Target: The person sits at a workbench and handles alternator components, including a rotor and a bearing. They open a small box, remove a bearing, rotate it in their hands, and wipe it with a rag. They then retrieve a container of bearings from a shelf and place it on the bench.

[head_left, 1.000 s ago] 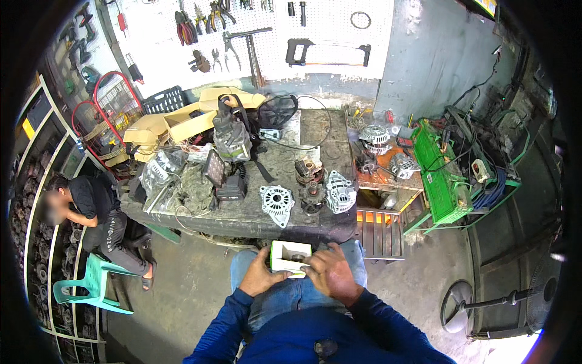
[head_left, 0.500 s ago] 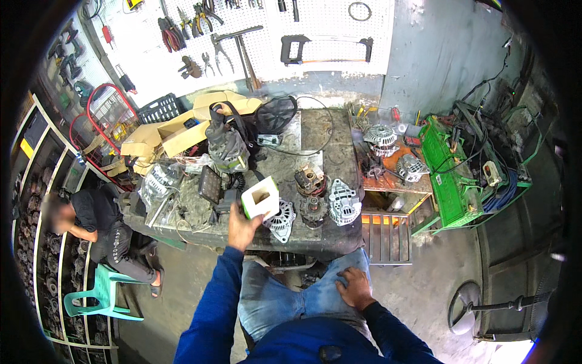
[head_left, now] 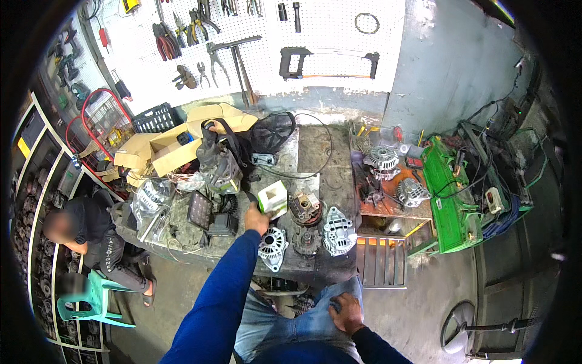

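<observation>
My left hand (head_left: 256,221) reaches over the workbench, its fingers closed at the near left side of a small white and green cardboard box (head_left: 273,199). The top of the box gapes toward me, and its inside looks pale and bare. My right hand (head_left: 346,313) lies on my thigh with nothing in it, fingers spread loosely. Just nearer than the box is a silver alternator end housing (head_left: 272,244). To its right sit a dark rotor (head_left: 306,240) and a second silver housing (head_left: 340,232). Beyond the rotor is a brownish round alternator part (head_left: 305,208).
A grey bag (head_left: 218,167), an opened carton (head_left: 174,151) and black square lamps (head_left: 199,209) crowd the bench's left. Right of it stand an orange-topped stand (head_left: 388,203) with alternators and a green metal cabinet (head_left: 447,200). A person (head_left: 100,236) sits by a green chair (head_left: 100,298).
My left hand has carried the small box farther away over the bench and slightly right, uncovering more of the near housing. My right hand stays on my thigh. The whole view has shifted somewhat.
</observation>
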`<state>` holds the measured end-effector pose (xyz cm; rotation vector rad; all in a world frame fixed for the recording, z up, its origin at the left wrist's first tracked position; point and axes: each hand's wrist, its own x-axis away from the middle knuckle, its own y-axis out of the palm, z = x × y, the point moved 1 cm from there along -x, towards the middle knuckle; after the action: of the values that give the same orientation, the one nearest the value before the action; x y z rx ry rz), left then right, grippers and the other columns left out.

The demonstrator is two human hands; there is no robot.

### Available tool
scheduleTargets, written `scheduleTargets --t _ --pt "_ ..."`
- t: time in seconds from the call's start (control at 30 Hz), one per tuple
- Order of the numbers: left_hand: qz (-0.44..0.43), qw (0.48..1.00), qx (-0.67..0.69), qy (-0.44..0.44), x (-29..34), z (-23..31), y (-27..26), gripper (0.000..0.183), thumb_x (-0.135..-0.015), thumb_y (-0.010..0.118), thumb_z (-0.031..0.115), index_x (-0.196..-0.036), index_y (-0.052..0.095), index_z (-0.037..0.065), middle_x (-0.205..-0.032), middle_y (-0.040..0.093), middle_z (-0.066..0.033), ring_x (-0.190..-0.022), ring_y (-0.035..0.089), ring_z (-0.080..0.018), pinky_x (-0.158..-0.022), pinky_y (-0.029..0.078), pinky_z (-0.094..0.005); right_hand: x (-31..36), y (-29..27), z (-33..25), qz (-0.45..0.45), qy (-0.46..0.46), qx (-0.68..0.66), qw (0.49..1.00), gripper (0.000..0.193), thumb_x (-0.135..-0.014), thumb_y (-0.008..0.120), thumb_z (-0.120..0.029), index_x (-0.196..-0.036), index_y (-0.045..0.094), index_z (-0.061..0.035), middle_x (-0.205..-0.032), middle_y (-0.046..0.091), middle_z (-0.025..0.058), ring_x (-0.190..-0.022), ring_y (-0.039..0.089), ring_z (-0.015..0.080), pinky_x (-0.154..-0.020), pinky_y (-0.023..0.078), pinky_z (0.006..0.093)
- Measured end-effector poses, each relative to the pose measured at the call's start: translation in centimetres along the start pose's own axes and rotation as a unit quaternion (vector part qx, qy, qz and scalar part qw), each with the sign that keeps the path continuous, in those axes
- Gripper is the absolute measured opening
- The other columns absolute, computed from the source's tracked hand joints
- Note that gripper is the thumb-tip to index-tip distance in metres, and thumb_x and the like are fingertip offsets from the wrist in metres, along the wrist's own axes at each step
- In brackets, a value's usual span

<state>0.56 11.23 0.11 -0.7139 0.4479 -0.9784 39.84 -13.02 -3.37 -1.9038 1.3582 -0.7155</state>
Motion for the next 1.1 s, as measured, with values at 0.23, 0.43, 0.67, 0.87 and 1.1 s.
scheduleTargets --t 0.23,0.43,0.67,0.87,1.1 --pt "-0.198 0.92 -0.319 0.11 -1.2 2.2 -7.6 0.049 -0.085 0.079 0.029 -0.118 0.07 -0.006 -0.11 0.075 -0.0324 -0.107 0.073 -0.0477 -0.095 0.059 -0.0533 -0.7 0.0 0.5 -0.012 0.005 -0.019 1.0 0.031 -0.086 0.076 -0.033 -0.108 0.078 -0.0108 -0.111 0.07 0.011 -0.112 0.064 0.0348 -0.102 0.048 0.0478" --pt "-0.046 0.921 -0.329 0.203 -11.4 11.3 -8.1 0.047 -0.085 0.078 0.031 -0.116 0.073 -0.004 -0.121 0.071 -0.0292 -0.11 0.071 -0.0486 -0.096 0.059 -0.0513 -1.4 0.1 1.2 -0.035 0.03 -0.043 0.998 0.031 -0.084 0.078 -0.034 -0.105 0.077 -0.0111 -0.11 0.069 0.0104 -0.111 0.064 0.0351 -0.101 0.049 0.0481" --pt "-0.029 0.902 -0.38 0.202 -20.7 13.8 1.4 0.056 -0.086 0.082 0.044 -0.12 0.075 0.0 -0.13 0.068 -0.023 -0.124 0.066 -0.0427 -0.103 0.057 -0.0495 -2.0 0.2 2.0 -0.044 0.045 -0.047 0.997 0.033 -0.082 0.079 -0.036 -0.105 0.077 -0.0118 -0.106 0.069 0.0109 -0.106 0.066 0.0359 -0.098 0.05 0.0478" --pt "0.003 0.886 -0.43 0.173 -25.1 14.2 5.8 0.05 -0.087 0.083 0.046 -0.114 0.079 0.004 -0.131 0.07 -0.0172 -0.127 0.066 -0.0381 -0.101 0.059 -0.0488 -2.2 0.7 2.5 -0.014 0.024 -0.051 0.998 0.029 -0.079 0.08 -0.036 -0.098 0.078 -0.0142 -0.103 0.07 0.01 -0.101 0.068 0.0355 -0.093 0.051 0.0476" --pt "-0.001 0.872 -0.453 0.187 -28.3 11.1 7.8 0.033 -0.093 0.077 0.037 -0.11 0.08 0.009 -0.119 0.077 -0.0133 -0.115 0.073 -0.0357 -0.094 0.061 -0.0487 -2.1 1.5 2.9 -0.028 0.032 -0.046 0.998 0.03 -0.077 0.081 -0.037 -0.097 0.078 -0.0157 -0.1 0.069 0.0104 -0.099 0.067 0.0355 -0.091 0.051 0.0483"
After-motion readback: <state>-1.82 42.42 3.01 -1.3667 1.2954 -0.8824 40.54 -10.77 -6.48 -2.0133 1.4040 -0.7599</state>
